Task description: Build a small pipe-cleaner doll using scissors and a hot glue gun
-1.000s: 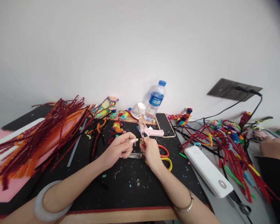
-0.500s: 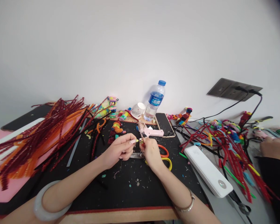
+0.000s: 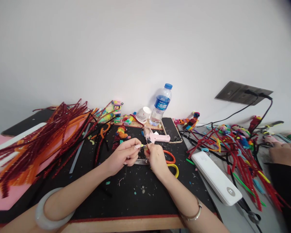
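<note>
Between the fingertips of my left hand (image 3: 126, 153) is a small yellow-green piece (image 3: 142, 145), too small to name. My right hand (image 3: 156, 158) is closed close beside it, its fingertips pinched near the piece; what they hold is mostly hidden. Below both hands lies a pair of scissors (image 3: 174, 170) with orange and yellow handles, the blades pointing left. A pink glue gun (image 3: 160, 138) rests just beyond my right hand. A small orange and red pipe-cleaner figure (image 3: 121, 132) stands beyond my left hand.
Red and orange pipe cleaners (image 3: 46, 142) heap at the left, more (image 3: 247, 161) at the right. A water bottle (image 3: 162, 105), paper cup (image 3: 143, 115) and phone (image 3: 171, 129) stand or lie at the back. A white power bank (image 3: 215, 178) lies right; another person's hand (image 3: 283, 153) is at the far right.
My right fingertips have turned slightly around the small piece. My left hand has barely moved, and everything else stays in place.
</note>
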`<action>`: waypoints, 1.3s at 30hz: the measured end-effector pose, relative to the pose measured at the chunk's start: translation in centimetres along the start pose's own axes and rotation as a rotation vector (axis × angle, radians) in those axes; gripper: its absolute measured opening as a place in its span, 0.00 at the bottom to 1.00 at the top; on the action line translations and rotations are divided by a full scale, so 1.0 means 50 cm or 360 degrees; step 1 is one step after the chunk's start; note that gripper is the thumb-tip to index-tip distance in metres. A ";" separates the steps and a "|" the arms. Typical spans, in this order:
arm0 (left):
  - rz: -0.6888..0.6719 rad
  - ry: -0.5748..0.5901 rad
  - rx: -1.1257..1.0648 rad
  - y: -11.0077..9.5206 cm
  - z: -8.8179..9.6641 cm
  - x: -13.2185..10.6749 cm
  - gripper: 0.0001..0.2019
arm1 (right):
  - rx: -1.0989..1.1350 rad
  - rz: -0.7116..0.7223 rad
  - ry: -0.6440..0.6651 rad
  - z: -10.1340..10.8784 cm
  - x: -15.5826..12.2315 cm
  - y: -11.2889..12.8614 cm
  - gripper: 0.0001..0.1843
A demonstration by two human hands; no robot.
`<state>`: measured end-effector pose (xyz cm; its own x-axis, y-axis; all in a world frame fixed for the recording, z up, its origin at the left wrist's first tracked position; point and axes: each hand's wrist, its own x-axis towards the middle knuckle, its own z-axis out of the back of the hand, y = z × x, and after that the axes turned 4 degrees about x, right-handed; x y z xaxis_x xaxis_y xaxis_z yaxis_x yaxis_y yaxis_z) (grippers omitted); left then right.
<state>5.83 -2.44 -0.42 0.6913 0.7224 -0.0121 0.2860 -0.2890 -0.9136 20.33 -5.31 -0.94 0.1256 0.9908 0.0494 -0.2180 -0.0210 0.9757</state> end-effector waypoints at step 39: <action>-0.0631 -0.0551 0.1534 0.005 0.009 -0.012 0.08 | 0.0841 0.0109 -0.0052 0.006 0.015 -0.022 0.15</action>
<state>5.19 -2.65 -0.84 0.3978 0.8365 0.3769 -0.2961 0.5058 -0.8102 20.94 -4.60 -1.94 0.1601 0.9804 0.1149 0.2891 -0.1579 0.9442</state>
